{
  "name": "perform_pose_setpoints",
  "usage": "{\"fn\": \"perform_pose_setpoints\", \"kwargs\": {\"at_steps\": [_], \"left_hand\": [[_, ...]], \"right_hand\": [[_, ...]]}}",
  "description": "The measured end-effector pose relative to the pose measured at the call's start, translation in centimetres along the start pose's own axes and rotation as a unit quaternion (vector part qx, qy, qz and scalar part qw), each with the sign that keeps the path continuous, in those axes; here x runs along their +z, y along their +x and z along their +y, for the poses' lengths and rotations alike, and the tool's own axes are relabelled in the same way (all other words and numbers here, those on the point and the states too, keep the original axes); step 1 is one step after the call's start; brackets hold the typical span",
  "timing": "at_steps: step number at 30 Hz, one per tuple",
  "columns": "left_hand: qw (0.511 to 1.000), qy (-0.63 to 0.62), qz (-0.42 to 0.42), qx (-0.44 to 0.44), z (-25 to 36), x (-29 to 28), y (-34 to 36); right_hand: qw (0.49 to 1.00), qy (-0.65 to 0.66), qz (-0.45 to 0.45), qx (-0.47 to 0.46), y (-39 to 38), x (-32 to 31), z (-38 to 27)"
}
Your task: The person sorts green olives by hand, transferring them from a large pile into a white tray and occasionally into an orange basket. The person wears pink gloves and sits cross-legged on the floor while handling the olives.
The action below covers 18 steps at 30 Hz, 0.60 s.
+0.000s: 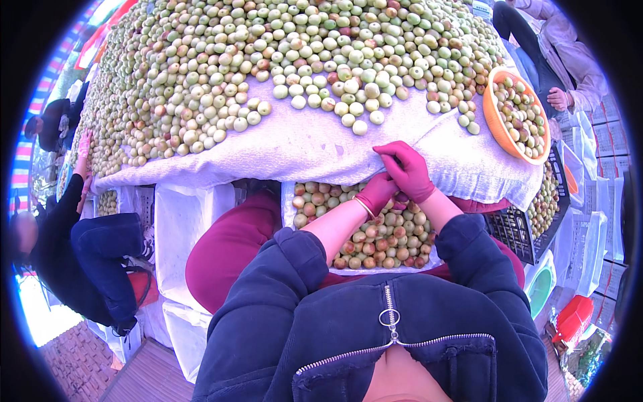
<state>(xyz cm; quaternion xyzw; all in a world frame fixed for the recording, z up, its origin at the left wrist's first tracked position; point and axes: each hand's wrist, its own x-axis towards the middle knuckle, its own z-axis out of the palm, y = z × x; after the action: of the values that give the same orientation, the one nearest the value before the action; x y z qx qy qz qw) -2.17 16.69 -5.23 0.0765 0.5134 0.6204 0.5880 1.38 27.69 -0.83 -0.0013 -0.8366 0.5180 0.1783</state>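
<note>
Both my hands wear thin pink gloves and meet above a white-lined crate of jujubes at my lap. My right hand lies over the fingers of my left hand. Its own fingers reach leftward, partly bent and apart, with no fruit visible between them. My left hand, with a bracelet at the wrist, rests low over the fruit; its fingertips are hidden under the right hand. Just beyond, the pale cloth of the table edge carries a large heap of green and reddish jujubes.
At the right stand an orange basket of jujubes and a black crate holding more. White bins are at my left. One person sits at the left with a gloved hand at the heap; another sits at the far right.
</note>
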Motion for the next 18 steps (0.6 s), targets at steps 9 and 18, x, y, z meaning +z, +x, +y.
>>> {"fn": "perform_pose_setpoints", "kwargs": {"at_steps": [9,18], "left_hand": [[0.984,0.160,-0.002,0.072,8.3,-3.4,-3.3],[0.722,0.635,0.212,0.176,22.2,-14.5,3.4]], "right_hand": [[0.992,0.006,0.111,0.064,2.1,-5.1,1.6],[0.979,-0.102,0.161,0.074,2.2,-8.4,6.0]]}}
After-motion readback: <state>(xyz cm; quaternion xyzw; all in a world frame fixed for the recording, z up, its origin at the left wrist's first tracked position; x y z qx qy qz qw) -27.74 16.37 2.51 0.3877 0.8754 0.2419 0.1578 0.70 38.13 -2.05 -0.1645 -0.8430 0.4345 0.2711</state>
